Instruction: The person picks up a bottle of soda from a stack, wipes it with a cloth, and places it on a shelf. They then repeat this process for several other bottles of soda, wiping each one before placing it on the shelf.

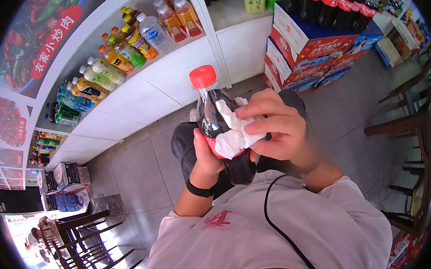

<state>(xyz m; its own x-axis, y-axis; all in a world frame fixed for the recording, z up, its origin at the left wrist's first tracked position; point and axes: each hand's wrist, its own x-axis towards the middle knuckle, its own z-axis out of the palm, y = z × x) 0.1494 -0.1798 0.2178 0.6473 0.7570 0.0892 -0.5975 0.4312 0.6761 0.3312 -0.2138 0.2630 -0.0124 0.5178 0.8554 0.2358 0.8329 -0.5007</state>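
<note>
A dark cola bottle [209,110] with a red cap and red label is held tilted in front of my body, its cap pointing away from me. My left hand [207,157] is wrapped round its lower part, the thumb along the left side. My right hand [277,125] presses a crumpled white tissue [233,133] against the bottle's right side, fingers bent over it. Part of the label is hidden behind the tissue and my left fingers.
Shelves [155,63] with several drink bottles run along the far left. Stacked red cartons [305,53] carry cola bottles [333,1] at the back right. Wooden chairs [83,243] stand at lower left, and dark wooden furniture [428,144] is at right. Grey floor tiles [138,175] surround me.
</note>
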